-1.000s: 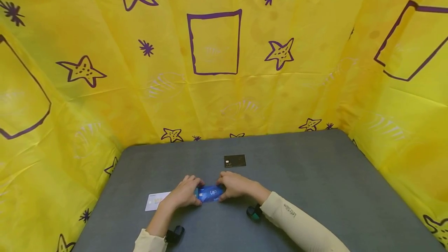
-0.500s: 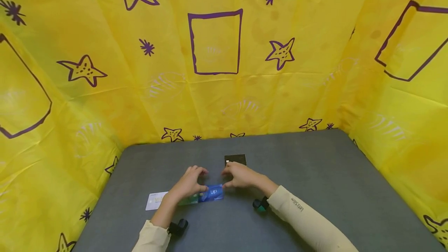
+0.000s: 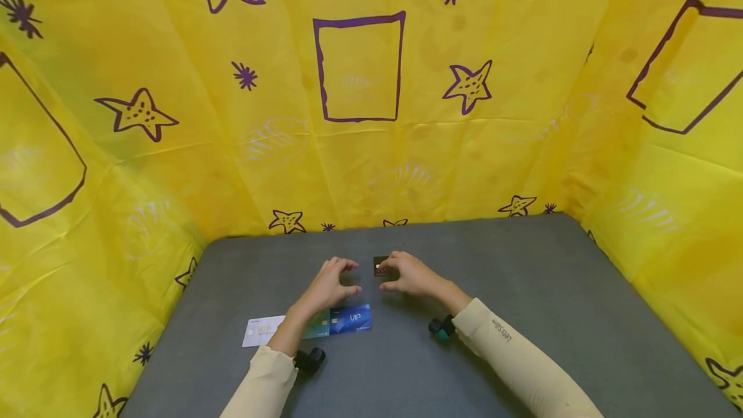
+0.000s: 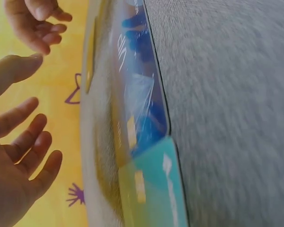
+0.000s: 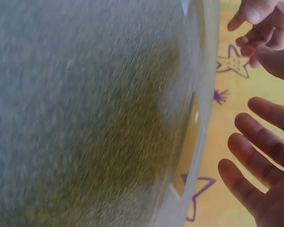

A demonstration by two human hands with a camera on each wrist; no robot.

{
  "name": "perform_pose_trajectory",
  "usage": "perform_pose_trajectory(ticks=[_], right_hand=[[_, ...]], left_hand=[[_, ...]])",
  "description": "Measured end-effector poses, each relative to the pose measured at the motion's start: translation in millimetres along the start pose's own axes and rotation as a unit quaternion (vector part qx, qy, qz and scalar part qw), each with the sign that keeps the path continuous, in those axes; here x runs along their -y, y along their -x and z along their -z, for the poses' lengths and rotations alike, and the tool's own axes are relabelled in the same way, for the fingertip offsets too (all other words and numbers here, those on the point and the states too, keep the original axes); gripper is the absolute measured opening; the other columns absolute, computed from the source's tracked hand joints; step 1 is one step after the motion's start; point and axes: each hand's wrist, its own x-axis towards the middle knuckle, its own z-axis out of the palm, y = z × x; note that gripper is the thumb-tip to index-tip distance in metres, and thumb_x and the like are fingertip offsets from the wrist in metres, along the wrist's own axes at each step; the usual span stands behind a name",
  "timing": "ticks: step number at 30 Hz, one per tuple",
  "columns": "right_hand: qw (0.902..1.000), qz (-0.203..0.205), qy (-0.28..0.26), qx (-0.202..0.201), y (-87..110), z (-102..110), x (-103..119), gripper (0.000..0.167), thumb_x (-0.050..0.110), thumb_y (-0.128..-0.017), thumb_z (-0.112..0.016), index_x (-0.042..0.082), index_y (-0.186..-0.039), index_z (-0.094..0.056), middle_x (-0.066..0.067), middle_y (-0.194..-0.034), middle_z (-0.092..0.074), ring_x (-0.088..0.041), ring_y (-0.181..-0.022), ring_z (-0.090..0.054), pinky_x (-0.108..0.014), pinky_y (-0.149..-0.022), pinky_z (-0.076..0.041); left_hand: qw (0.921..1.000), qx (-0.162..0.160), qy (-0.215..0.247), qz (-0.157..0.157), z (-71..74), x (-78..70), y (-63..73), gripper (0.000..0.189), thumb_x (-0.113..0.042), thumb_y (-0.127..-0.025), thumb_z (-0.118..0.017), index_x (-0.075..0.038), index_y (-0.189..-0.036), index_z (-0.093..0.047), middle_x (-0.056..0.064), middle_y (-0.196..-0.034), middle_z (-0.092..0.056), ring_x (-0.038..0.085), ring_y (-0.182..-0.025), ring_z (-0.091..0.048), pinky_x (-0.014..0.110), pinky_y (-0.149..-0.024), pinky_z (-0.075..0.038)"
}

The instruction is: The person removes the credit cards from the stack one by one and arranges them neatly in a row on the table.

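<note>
My left hand (image 3: 329, 284) hovers over the table just beyond a row of cards, its fingers loosely bent and holding nothing. My right hand (image 3: 412, 275) hangs over a black card (image 3: 380, 266), hiding its right part; thumb and fingers are spread apart. Nearer me lie a white card (image 3: 261, 331), a green card (image 3: 316, 326) and a blue VIP card (image 3: 351, 319), side by side. My left forearm covers part of the white and green ones. In the left wrist view the blue card (image 4: 142, 94) meets the teal-green card (image 4: 154, 184) end to end.
A grey cloth-covered table (image 3: 493, 315) carries the cards. Yellow fabric walls (image 3: 360, 166) with purple starfish drawings stand at the back and both sides. A black wrist camera (image 3: 310, 360) sits under my left wrist, another camera (image 3: 442, 328) under my right.
Both hands have left the blue card, which stays in line with the green one. They have moved away from me, the right hand coming over the black card.
</note>
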Motion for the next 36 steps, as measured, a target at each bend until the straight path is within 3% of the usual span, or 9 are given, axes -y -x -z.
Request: perform_pose_trajectory(ticks=[4, 12, 25, 36], right_hand=[[0.9997, -0.013, 0.006, -0.019, -2.4, 0, -7, 0.039, 0.028, -0.082, -0.078, 0.007, -0.114, -0.070, -0.006, -0.101, -0.064, -0.019, -0.091, -0.056, -0.037, -0.083, -0.047], [0.9986, -0.040, 0.012, -0.031, -4.4, 1, -22, 0.041, 0.028, -0.082, -0.078, 0.006, -0.115, -0.069, -0.008, -0.104, -0.063, -0.022, -0.096, -0.058, -0.042, -0.088, -0.048], [0.9959, -0.084, 0.020, -0.027, -8.3, 2, -42, 0.042, 0.029, -0.080, -0.080, 0.006, -0.113, -0.069, -0.009, -0.104, -0.060, -0.022, -0.094, -0.056, -0.041, -0.086, -0.047], [0.9948, -0.099, 0.016, -0.015, -10.0, 6, -51, 0.049, 0.029, -0.079, -0.080, 0.004, -0.118, -0.066, -0.012, -0.111, -0.060, -0.026, -0.099, -0.058, -0.044, -0.090, -0.048]], left_hand=[[0.9999, -0.004, 0.015, -0.005, -6.2, -1.0, -9.4, 0.049, -0.024, -0.080, -0.079, -0.007, -0.123, -0.062, 0.011, -0.121, -0.057, 0.029, -0.115, -0.049, 0.052, -0.100, -0.042], [0.9997, 0.017, 0.017, 0.005, -17.6, 2.4, -25.8, 0.050, -0.026, -0.082, -0.078, -0.008, -0.125, -0.061, 0.014, -0.127, -0.055, 0.032, -0.121, -0.047, 0.053, -0.104, -0.039], [0.9997, 0.019, 0.018, 0.000, -30.4, 1.1, -44.1, 0.056, -0.029, -0.079, -0.080, -0.005, -0.126, -0.060, 0.015, -0.123, -0.056, 0.031, -0.116, -0.047, 0.050, -0.102, -0.041], [0.9993, 0.036, -0.014, 0.003, -40.2, -3.9, -61.9, 0.060, -0.032, -0.079, -0.080, -0.009, -0.130, -0.058, 0.015, -0.126, -0.055, 0.030, -0.115, -0.047, 0.048, -0.099, -0.042]])
